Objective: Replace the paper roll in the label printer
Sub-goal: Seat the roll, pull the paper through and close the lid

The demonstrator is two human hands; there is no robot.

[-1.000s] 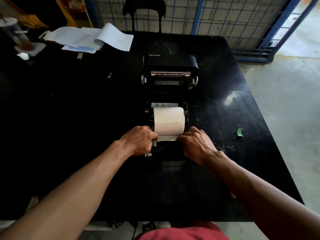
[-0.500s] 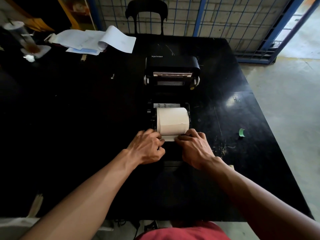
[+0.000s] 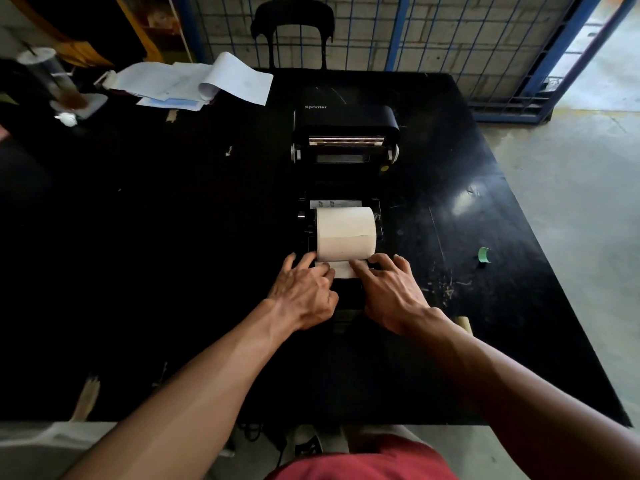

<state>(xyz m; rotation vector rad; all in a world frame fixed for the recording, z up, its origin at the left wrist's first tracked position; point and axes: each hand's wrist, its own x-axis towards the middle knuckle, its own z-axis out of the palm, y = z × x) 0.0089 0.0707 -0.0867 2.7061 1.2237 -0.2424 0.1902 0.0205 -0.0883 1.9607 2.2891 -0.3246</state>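
Observation:
A black label printer (image 3: 346, 140) lies open on the black table (image 3: 173, 237), its lid tipped back. A white paper roll (image 3: 345, 233) sits in the printer's bay between two black side guides. A loose flap of paper (image 3: 343, 269) hangs out from under the roll toward me. My left hand (image 3: 304, 292) presses its fingertips on the flap's left part. My right hand (image 3: 391, 292) presses its fingertips on the flap's right part. Both hands cover the printer's front edge.
Loose white sheets (image 3: 197, 81) lie at the back left beside a plastic cup (image 3: 52, 81) with a straw. A small green scrap (image 3: 483, 254) lies to the right. A black chair (image 3: 294, 29) stands behind the table, against a blue wire fence (image 3: 485, 46).
Both hands have slid forward and closer together onto the paper flap, with fingers more spread. The roll stays in the bay.

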